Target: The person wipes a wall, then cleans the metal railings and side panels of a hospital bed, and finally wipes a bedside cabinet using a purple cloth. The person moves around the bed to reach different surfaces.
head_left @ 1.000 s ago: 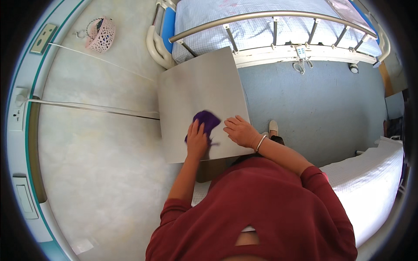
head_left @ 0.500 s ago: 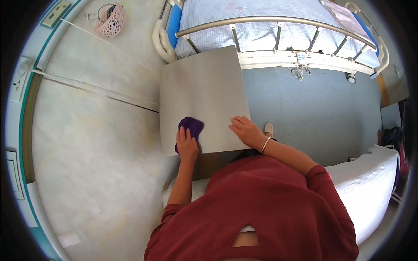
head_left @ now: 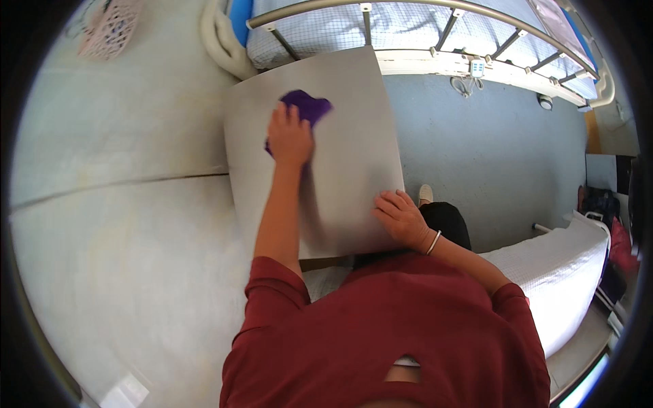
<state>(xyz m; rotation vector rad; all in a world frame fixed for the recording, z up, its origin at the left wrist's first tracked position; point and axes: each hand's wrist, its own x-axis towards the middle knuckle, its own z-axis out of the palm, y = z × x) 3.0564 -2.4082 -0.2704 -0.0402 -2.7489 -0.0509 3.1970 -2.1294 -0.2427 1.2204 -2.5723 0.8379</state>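
Note:
My left hand point(head_left: 290, 138) presses a purple cloth point(head_left: 308, 106) onto the grey, smooth top of a bedside cabinet point(head_left: 350, 149). The cloth is bunched under the fingers and sticks out past them on the far and right sides. That arm reaches forward to the far left part of the top. At the near right corner my right hand point(head_left: 400, 216) rests on the surface with its fingers stretched out, holding nothing. A bracelet circles the right wrist.
Beyond the cabinet stands a bed with a metal side rail point(head_left: 408, 5) and a hanging remote control point(head_left: 477, 68). A pale wall point(head_left: 122, 251) runs along the left, with a pink basket point(head_left: 112, 28) on it. A white-covered seat or bed point(head_left: 544, 285) is at the near right.
My left hand has slid the purple cloth from the near left edge toward the far side of the top. My right hand stays by the near right corner. The view has shifted slightly.

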